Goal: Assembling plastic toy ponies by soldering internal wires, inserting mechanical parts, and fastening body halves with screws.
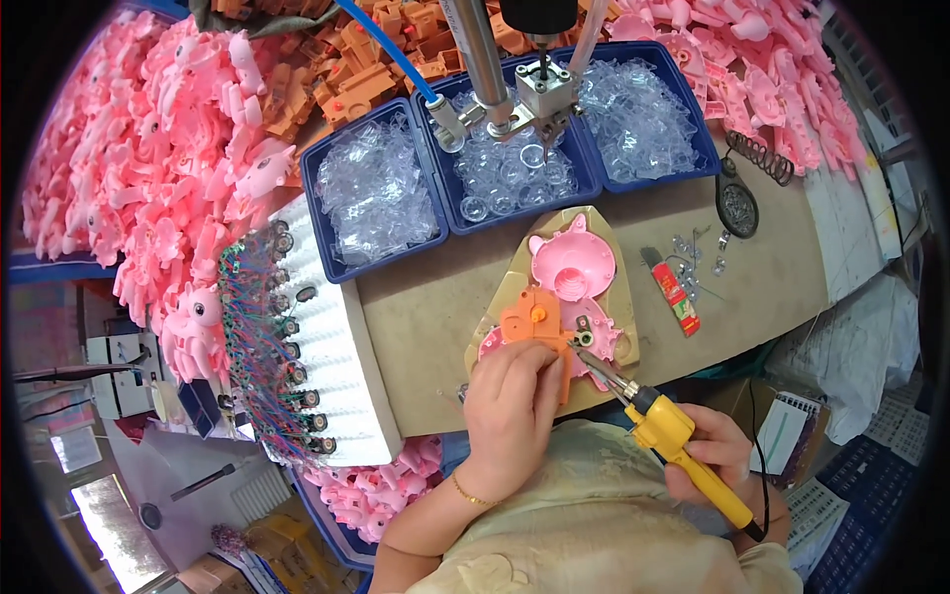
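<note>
My right hand (714,450) is closed around the yellow handle of a soldering iron (665,428), a black cord trailing from its back end. Its metal tip reaches a small round part (585,338) beside an orange plastic housing (534,319). The fingers of my left hand (513,391) are pressed together on the near edge of that housing; their tips are partly hidden. Beneath it lies a pink toy shell half (574,265), open side up, seated in a tan wooden-looking fixture (621,297).
Three blue bins (450,226) of clear plastic pieces line the back, under a metal-tipped overhead driver (544,94). Pink toy parts (168,129) and orange housings (366,89) are heaped behind. Wired components (287,346) sit on a white foam block (361,396). A red packet (676,299) lies right.
</note>
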A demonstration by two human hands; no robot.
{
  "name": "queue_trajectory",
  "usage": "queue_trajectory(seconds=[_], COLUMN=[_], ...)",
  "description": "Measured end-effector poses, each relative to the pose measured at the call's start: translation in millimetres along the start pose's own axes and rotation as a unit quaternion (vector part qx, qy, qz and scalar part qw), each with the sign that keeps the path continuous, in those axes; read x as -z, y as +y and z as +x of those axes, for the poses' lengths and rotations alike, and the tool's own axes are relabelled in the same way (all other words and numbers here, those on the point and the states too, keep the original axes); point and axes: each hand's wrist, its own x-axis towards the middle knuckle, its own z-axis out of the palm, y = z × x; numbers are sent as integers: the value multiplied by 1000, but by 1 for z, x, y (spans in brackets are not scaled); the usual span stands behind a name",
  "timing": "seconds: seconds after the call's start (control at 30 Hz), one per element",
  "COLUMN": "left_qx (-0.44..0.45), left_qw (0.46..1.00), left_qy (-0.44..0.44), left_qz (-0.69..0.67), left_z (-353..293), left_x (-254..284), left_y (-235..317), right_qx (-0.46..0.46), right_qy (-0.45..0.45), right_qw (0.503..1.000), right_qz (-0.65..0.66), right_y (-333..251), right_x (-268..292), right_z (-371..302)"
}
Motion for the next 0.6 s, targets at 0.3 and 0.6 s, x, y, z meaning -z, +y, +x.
queue_trajectory(seconds=[0.3, 0.6], left_qx=[-4, -7], left_qw=[1000, 1000], left_qy=[2, -6], left_qz=[13, 22], left_z=[2, 3], left_x=[-2, -2], left_y=[2, 3], right_qx=[-80, 36], right_qy=[30, 70], right_qw=[996, 992], right_qz=[-36, -103], right_y=[-15, 2], right_x=[3, -8], right_z=[8, -8])
